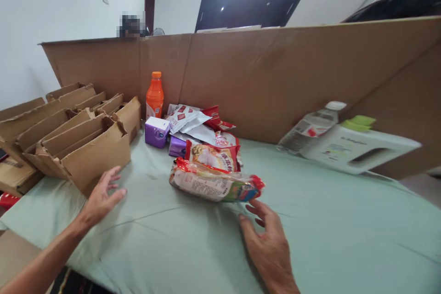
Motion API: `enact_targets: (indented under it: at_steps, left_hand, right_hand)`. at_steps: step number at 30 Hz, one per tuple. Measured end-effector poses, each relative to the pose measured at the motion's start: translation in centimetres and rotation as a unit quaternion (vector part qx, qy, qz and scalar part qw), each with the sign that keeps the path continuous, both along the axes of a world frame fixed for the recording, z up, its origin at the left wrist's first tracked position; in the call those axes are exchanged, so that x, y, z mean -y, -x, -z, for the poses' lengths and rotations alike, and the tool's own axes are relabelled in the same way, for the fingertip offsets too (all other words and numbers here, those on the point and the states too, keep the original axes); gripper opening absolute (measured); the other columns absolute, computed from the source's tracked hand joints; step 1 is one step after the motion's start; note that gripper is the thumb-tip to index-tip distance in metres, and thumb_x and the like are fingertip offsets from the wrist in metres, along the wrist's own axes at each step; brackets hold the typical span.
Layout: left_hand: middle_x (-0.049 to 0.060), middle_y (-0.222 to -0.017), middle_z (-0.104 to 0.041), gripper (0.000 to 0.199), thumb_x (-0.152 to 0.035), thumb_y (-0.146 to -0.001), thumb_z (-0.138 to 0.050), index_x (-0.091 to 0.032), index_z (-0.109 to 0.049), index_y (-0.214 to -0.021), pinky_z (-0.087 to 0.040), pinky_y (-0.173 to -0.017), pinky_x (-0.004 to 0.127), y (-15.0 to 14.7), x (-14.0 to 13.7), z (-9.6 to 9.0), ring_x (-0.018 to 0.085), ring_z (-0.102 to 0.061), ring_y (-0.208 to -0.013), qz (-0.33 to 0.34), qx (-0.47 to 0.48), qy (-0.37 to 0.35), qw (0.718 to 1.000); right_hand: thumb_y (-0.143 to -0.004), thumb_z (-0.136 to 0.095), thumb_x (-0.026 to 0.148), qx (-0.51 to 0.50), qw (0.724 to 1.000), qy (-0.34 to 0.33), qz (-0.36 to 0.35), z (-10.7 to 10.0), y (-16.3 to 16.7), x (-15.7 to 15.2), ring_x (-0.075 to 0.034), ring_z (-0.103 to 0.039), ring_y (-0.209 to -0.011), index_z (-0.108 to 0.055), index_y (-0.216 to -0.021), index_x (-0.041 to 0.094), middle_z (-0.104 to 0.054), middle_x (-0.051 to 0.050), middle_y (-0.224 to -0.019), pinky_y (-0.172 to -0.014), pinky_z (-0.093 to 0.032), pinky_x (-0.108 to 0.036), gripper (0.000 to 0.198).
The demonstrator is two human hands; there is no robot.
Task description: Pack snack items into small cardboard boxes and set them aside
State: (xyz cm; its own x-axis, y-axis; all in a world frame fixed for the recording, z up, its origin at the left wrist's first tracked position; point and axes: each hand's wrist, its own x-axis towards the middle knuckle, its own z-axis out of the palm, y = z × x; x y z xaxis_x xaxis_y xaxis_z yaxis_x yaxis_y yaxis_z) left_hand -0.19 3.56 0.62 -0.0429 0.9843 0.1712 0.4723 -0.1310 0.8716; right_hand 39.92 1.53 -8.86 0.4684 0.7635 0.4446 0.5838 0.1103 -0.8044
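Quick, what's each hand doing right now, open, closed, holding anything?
Left hand: open, empty, hovering by the cardboard boxes.
Right hand: open, empty, fingertips just short of the noodle packet; contact cannot be told.

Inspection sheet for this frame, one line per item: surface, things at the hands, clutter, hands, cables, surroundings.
Surface: table under a pale green cloth, creased.
Things at the hands: clear noodle packet lying flat; open cardboard box at the front of a row of boxes.
Clutter: red snack bag, purple box, orange bottle, white sachets, white jug and clear bottle leaning on the screen.
Hands: left hand open, just short of the box; right hand open, fingertips near the packet's end, contact unclear.
Cables: nothing seen.
Surroundings: cardboard screen behind the table, white walls, dark doorway.
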Motion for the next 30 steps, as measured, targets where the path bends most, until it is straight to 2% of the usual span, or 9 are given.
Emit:
enact_targets:
  at_steps: [4, 9, 12, 15, 18, 23, 25, 27, 30]
  left_hand:
    - [0.026, -0.159, -0.042, 0.091, -0.059, -0.080, -0.063, -0.016, -0.035, -0.154, -0.052, -0.106, 0.058, 1.0, -4.2, 0.0, 0.040, -0.057, -0.136, -0.033, 0.006, 0.027, 0.999]
    - [0.021, -0.145, -0.055, 0.071, -0.055, -0.077, -0.069, -0.018, -0.057, -0.136, -0.054, -0.103, 0.055, 0.4, -2.2, 0.6, 0.038, -0.062, -0.127, 0.036, -0.019, 0.049, 0.998]
    - [0.017, -0.149, -0.052, 0.067, -0.046, -0.077, -0.071, -0.022, -0.058, -0.139, -0.052, -0.106, 0.052, -2.0, -2.1, 0.6, 0.035, -0.060, -0.129, 0.095, -0.017, 0.038, 0.995]
    - [0.017, -0.158, -0.044, 0.081, -0.037, -0.077, -0.070, -0.022, -0.045, -0.153, -0.054, -0.104, 0.049, -6.0, -4.0, 0.7, 0.033, -0.057, -0.131, 0.154, -0.001, 0.025, 0.988]
    - [0.019, -0.158, -0.043, 0.094, -0.027, -0.072, -0.071, -0.019, -0.035, -0.159, -0.054, -0.104, 0.049, -10.7, -5.6, 1.3, 0.033, -0.057, -0.130, 0.215, 0.015, 0.017, 0.976]
    - [0.021, -0.155, -0.046, 0.092, -0.025, -0.081, -0.065, -0.019, -0.025, -0.163, -0.054, -0.105, 0.048, -16.8, -4.7, 2.2, 0.033, -0.056, -0.132, 0.281, 0.043, 0.003, 0.959]
    - [0.023, -0.156, -0.044, 0.095, -0.027, -0.083, -0.065, -0.018, -0.018, -0.165, -0.057, -0.100, 0.046, -18.5, -4.2, 2.5, 0.034, -0.057, -0.131, 0.302, 0.052, 0.005, 0.952]
    - [0.023, -0.161, -0.038, 0.102, -0.028, -0.082, -0.067, -0.019, -0.011, -0.166, -0.060, -0.095, 0.044, -19.8, -3.8, 2.9, 0.035, -0.056, -0.133, 0.318, 0.054, 0.001, 0.947]
    - [0.020, -0.168, -0.027, 0.103, -0.026, -0.080, -0.067, -0.022, -0.011, -0.166, -0.058, -0.103, 0.047, -21.0, -3.5, 4.3, 0.037, -0.046, -0.145, 0.329, 0.037, -0.023, 0.943]
  right_hand:
    - [-0.084, -0.060, 0.057, -0.020, 1.000, 0.003, -0.007, 0.4, -0.3, -0.3, -0.031, -0.070, -0.102, -0.060, -0.128, 0.017, -0.066, -0.017, -0.128, -0.087, -0.055, -0.048, 0.059]
    - [-0.076, -0.072, 0.062, -0.114, 0.993, 0.012, -0.018, 0.5, -0.2, -1.1, -0.032, -0.066, -0.116, -0.056, -0.136, 0.021, -0.065, -0.017, -0.137, -0.088, -0.056, -0.045, 0.075]
    - [-0.070, -0.077, 0.065, -0.138, 0.989, 0.034, -0.040, 0.7, 0.0, -1.6, -0.033, -0.066, -0.117, -0.053, -0.139, 0.020, -0.066, -0.017, -0.137, -0.089, -0.057, -0.045, 0.086]
    - [-0.068, -0.077, 0.066, -0.144, 0.986, 0.051, -0.067, 0.6, 0.0, -1.9, -0.032, -0.066, -0.116, -0.053, -0.140, 0.019, -0.066, -0.017, -0.137, -0.090, -0.057, -0.044, 0.090]
    - [-0.067, -0.077, 0.066, -0.148, 0.984, 0.064, -0.076, 0.0, -0.2, -1.8, -0.028, -0.069, -0.098, -0.060, -0.132, 0.019, -0.072, -0.013, -0.125, -0.085, -0.058, -0.042, 0.082]
    - [-0.066, -0.074, 0.067, -0.182, 0.981, 0.038, 0.047, -1.2, -1.6, -1.2, -0.024, -0.065, -0.077, -0.069, -0.109, 0.016, -0.074, -0.009, -0.093, -0.073, -0.056, -0.038, 0.066]
    - [-0.067, -0.074, 0.066, -0.191, 0.975, 0.007, 0.114, -1.5, -2.6, -1.0, -0.023, -0.066, -0.078, -0.067, -0.116, 0.015, -0.073, -0.012, -0.103, -0.073, -0.056, -0.038, 0.071]
    - [-0.070, -0.073, 0.064, -0.207, 0.966, -0.023, 0.157, -1.5, -3.5, -1.0, -0.023, -0.068, -0.080, -0.059, -0.133, 0.013, -0.067, -0.018, -0.127, -0.075, -0.057, -0.039, 0.082]
    - [-0.080, -0.068, 0.063, -0.220, 0.962, -0.023, 0.159, -1.0, -4.1, -1.1, -0.024, -0.070, -0.084, -0.047, -0.148, 0.013, -0.062, -0.022, -0.136, -0.079, -0.057, -0.041, 0.087]
